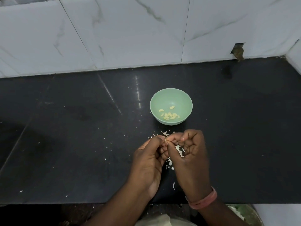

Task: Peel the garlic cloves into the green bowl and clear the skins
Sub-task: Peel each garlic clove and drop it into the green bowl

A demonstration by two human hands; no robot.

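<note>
Garlic clove (pixel 166 140), barely visible, pinched between fingertips of left hand (pixel 150 158) and right hand (pixel 189 154), both curled tight around it, just near of green bowl (pixel 171 106) for a short drop. Peeled cloves (pixel 169 115) lie inside. Skins (pixel 176 150) litter the dark surface (pixel 73 136) beneath the hands, probably for one sweep.
</note>
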